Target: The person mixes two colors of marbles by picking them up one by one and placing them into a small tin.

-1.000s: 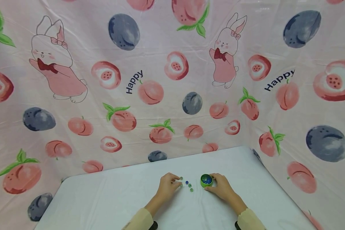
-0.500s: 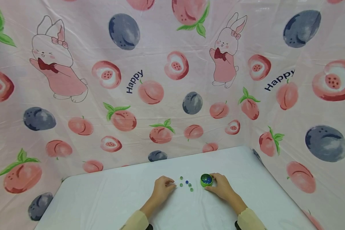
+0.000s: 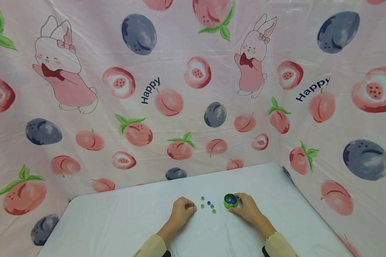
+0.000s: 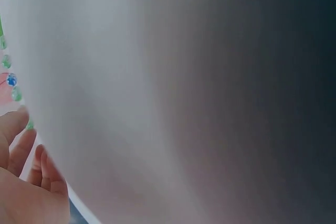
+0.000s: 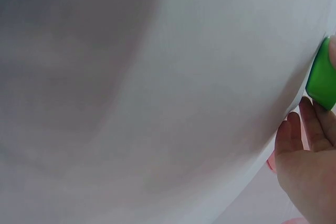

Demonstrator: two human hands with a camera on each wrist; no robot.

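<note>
Head view: two beige sleeves (image 3: 152, 245) entered from the near edge, each with a black wristband (image 3: 265, 251) partly visible. Beyond the left sleeve, the left hand (image 3: 179, 213) pinched a small translucent green marble (image 3: 194, 207) between thumb and finger; the left wrist view also placed it at the fingertips. To the right, the right hand (image 3: 249, 209) gripped a small bright-green round cup (image 3: 226, 205), thumb on the near side and fingers around the far side. This cup stood upright and contained blue and green marbles (image 3: 231, 200); their count could not be determined. Five loose marbles lay between the hands: the nearest green (image 3: 213, 211), two further green, one dark blue (image 3: 208, 202) and the farthest green (image 3: 202, 198). All rested on a white-covered table (image 3: 115, 221). Behind its far edge hung a pink fabric backdrop (image 3: 186, 43) printed with peaches (image 3: 168, 102) and rabbits (image 3: 72, 91).
</note>
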